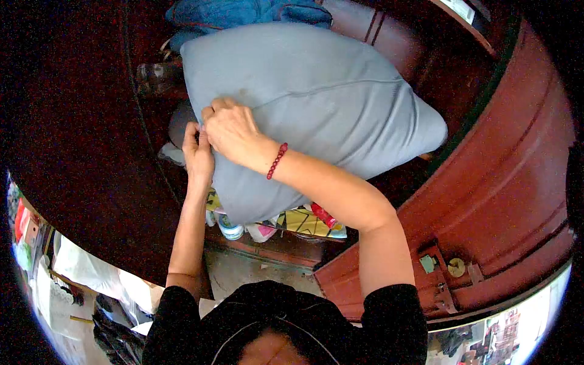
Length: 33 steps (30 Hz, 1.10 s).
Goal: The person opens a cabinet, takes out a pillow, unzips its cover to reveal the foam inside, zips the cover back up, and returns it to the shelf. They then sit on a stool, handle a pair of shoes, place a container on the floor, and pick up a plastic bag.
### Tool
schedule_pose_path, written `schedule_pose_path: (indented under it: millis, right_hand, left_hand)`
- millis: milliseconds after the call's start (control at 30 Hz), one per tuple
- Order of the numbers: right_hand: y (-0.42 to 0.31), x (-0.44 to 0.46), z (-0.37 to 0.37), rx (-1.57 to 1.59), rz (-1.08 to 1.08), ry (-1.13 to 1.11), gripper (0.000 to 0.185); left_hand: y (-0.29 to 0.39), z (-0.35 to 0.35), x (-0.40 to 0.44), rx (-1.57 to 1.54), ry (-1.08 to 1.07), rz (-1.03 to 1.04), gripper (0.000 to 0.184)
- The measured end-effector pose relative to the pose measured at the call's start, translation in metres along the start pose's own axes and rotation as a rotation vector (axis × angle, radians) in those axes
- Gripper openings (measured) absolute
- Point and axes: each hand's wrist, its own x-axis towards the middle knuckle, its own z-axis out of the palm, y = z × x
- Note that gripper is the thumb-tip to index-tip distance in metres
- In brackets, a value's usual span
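You have the blue-grey pillow (328,67) in front of you, and your work is at its edge near 9 o'clock. Your left hand (199,159) has its fingertips narrow beside that edge; your right hand (234,131) is curled over it (the beaded bracelet (277,161) sits clear at the wrist). I can't tell what either pinches, as the contact is hidden. Moving on from here would, I judge, call for steadying the edge with one hand while the other works along it.

From the pillow's middle, jeans (243,13) lie at 11 o'clock, a jar (231,230) at 7, a yellow printed sheet (304,224) at 6 and the red door (505,164) between 3 and 4. Your right forearm crosses the pillow, and its bulk crowds the space.
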Motion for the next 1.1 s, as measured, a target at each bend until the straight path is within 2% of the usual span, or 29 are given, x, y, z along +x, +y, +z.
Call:
schedule_pose_path:
  millis: [100,200,233,300,367,433,500,533,600,633,700,733,767,800,833,867,900,933,967,1000,1033,1100]
  right_hand:
    - [-0.003,-0.001,-0.004,-0.032,-0.014,-0.029,0.015]
    - [-0.003,0.001,-0.003,-0.108,-0.044,-0.095,0.014]
    - [-0.002,-0.001,-0.006,-0.081,-0.061,-0.095,0.016]
    - [-0.001,-0.001,-0.005,-0.118,-0.02,-0.156,0.016]
    - [-0.002,-0.002,-0.008,-0.087,-0.019,-0.183,0.017]
    - [0.008,-0.002,-0.011,-0.073,-0.006,-0.21,0.019]
    - [0.026,-0.007,-0.011,0.073,-0.116,-0.08,0.014]
    - [0.035,-0.009,-0.014,0.079,-0.124,-0.082,0.014]
    - [0.054,-0.014,-0.027,0.11,-0.014,-0.029,0.016]
    - [0.066,-0.017,-0.034,0.09,-0.004,-0.028,0.016]
    - [0.094,-0.021,-0.047,-0.115,-0.023,0.0,0.021]
    - [0.106,-0.024,-0.056,-0.15,0.005,0.003,0.021]
    - [0.119,-0.027,-0.064,-0.24,0.036,0.039,0.024]
    - [0.131,-0.031,-0.073,-0.329,0.065,0.076,0.027]
    - [0.146,-0.038,-0.081,-0.361,0.089,0.082,0.027]
    - [0.162,-0.048,-0.088,-0.518,0.154,0.11,0.03]
    - [0.176,-0.06,-0.095,-0.672,0.217,0.135,0.034]
    - [0.185,-0.076,-0.106,-0.721,0.337,0.083,0.044]
    - [0.19,-0.089,-0.107,-0.739,0.35,0.088,0.044]
    - [0.192,-0.104,-0.109,-0.691,0.487,0.015,0.045]
    - [0.193,-0.119,-0.113,-0.638,0.625,-0.058,0.046]
    - [0.171,-0.124,-0.114,-0.716,0.624,-0.054,0.049]
  left_hand:
    - [0.004,-0.002,-0.003,0.005,-0.02,-0.085,0.014]
    - [-0.01,-0.001,0.001,0.004,0.015,0.041,0.006]
    - [-0.017,-0.003,0.004,0.042,-0.001,0.128,0.008]
    - [-0.012,-0.002,0.002,0.101,-0.012,0.062,0.012]
    - [-0.005,-0.002,0.0,0.082,0.002,0.156,0.016]
    - [-0.015,-0.007,0.005,0.085,0.027,0.15,0.022]
    - [-0.012,-0.018,0.007,0.314,0.141,0.405,0.023]
    - [-0.008,-0.023,0.006,0.318,0.15,0.403,0.023]
    - [0.005,-0.027,0.004,0.42,0.021,0.26,0.026]
    - [0.004,-0.026,0.005,0.403,0.007,0.267,0.026]
    - [-0.003,-0.025,0.01,0.454,-0.113,0.075,0.032]
    - [-0.019,-0.021,0.014,0.385,-0.074,0.161,0.031]
    - [-0.021,-0.022,0.016,0.337,-0.117,0.092,0.029]
    - [-0.022,-0.021,0.016,0.312,-0.119,0.145,0.027]
    - [-0.024,-0.021,0.014,0.227,-0.14,0.036,0.026]
    - [-0.029,-0.024,0.014,0.246,-0.124,0.125,0.026]
    - [-0.027,-0.024,0.012,0.189,-0.102,0.119,0.026]
    - [-0.034,-0.03,0.011,0.192,-0.097,0.179,0.026]
    - [-0.023,-0.033,0.004,0.185,-0.098,0.081,0.026]
    - [-0.016,-0.034,-0.001,0.171,-0.09,0.137,0.026]
    - [-0.019,-0.033,-0.006,0.142,-0.052,0.092,0.024]
    - [-0.032,-0.037,-0.012,0.072,-0.045,0.147,0.024]
